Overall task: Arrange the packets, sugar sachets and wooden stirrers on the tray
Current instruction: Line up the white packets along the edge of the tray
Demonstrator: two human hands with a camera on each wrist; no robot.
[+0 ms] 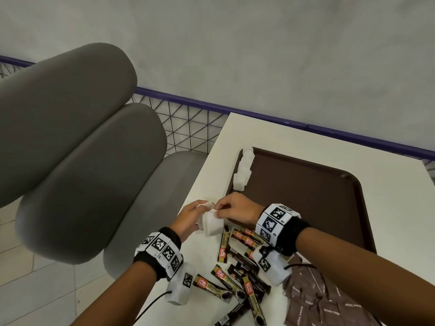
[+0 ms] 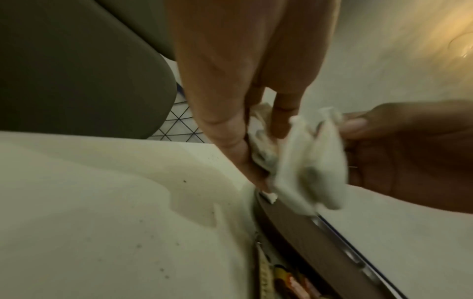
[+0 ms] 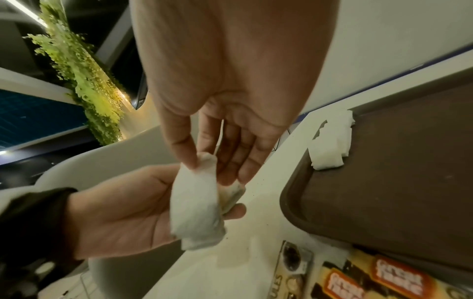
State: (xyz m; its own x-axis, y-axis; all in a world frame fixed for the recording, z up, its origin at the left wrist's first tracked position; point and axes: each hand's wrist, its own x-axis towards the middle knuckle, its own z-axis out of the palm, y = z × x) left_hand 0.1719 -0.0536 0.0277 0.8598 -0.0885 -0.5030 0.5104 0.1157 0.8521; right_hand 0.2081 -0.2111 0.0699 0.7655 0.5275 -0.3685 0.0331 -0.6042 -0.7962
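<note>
Just left of the brown tray [image 1: 306,196], both hands meet over the white table [image 1: 400,208]. My left hand [image 1: 200,214] grips a small bunch of white packets [image 1: 213,224]. My right hand [image 1: 217,208] pinches the top edge of one of those packets [image 3: 197,202] between thumb and forefinger. A row of white packets [image 1: 243,170] lies along the tray's left rim [image 3: 291,194]. Black-and-gold coffee sticks [image 1: 235,278] lie scattered on the table near me, and brown sugar sachets [image 1: 329,302] are piled to their right. No wooden stirrers are in view.
A grey padded chair [image 1: 70,149] stands close against the table's left side. Behind it a wire-mesh rail with a purple top bar [image 1: 188,100] runs along the grey wall. Most of the tray's floor is bare.
</note>
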